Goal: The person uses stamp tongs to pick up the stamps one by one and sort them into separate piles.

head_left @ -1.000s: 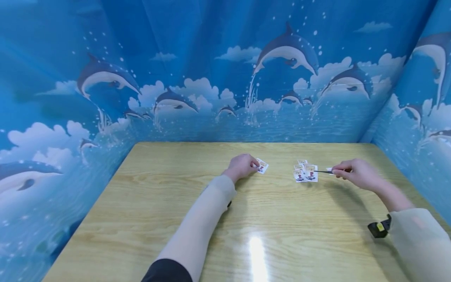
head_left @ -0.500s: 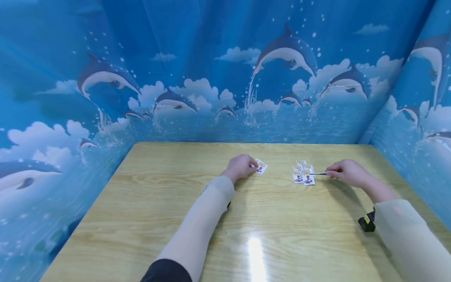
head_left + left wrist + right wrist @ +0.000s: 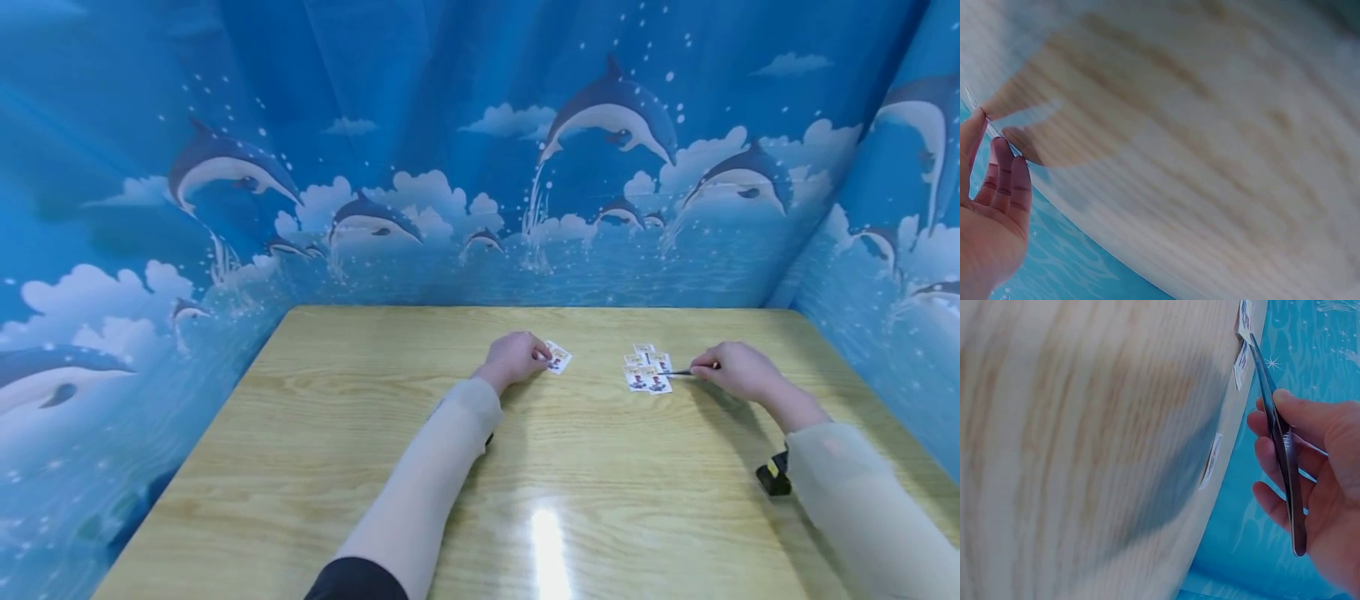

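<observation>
At the left, my left hand (image 3: 519, 357) pinches the edge of a small picture card (image 3: 559, 358) with thumb and fingertips; the left wrist view shows that card (image 3: 994, 130) nearly edge-on at the table. My right hand (image 3: 738, 369) grips slim metal tweezers (image 3: 1285, 450) between thumb and fingers. Their tips reach left over a cluster of several similar overlapping picture cards (image 3: 637, 382), right at the front right card (image 3: 660, 386). Another card (image 3: 1211, 461) lies apart under the right hand in the right wrist view; the hand hides it in the head view.
The wooden table (image 3: 360, 433) carries a bright light reflection (image 3: 550, 550) near the front. A blue dolphin-printed curtain (image 3: 450, 150) hangs behind the far edge and along both sides. A black wrist device (image 3: 774, 475) sits at the right sleeve.
My right hand has moved slightly left, and the card at the tweezers has come down to the front right of the cluster. My left hand has stayed at its card.
</observation>
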The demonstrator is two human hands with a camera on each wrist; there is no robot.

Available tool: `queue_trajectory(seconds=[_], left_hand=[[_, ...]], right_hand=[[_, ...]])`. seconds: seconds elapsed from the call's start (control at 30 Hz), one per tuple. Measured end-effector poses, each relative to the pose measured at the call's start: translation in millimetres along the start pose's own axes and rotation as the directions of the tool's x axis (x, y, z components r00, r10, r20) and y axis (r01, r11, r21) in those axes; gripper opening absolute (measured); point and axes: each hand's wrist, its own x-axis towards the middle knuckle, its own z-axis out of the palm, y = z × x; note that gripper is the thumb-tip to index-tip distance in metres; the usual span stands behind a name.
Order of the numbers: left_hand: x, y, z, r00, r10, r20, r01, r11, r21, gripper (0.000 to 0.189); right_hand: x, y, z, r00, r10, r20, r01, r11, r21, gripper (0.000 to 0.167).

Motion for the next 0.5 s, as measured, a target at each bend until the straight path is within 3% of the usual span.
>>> queue_trajectory(seconds=[0.33, 0.5], left_hand=[[1.6, -1.8, 1.6, 1.0, 0.009, -0.009, -0.009, 1.0, -0.014, 0.018], [1.6, -1.7, 0.9, 1.0, 0.007, -0.005, -0.007, 1.0, -0.022, 0.018]], right_hand=[[-9.4, -0.2, -9.5, 0.999, 0.006, -0.044, -0.009, 0.998, -0.063, 0.024], [-5.8, -12.6, -12.9, 0.998, 0.012, -0.059, -0.015, 0.999, -0.048, 0.03]])
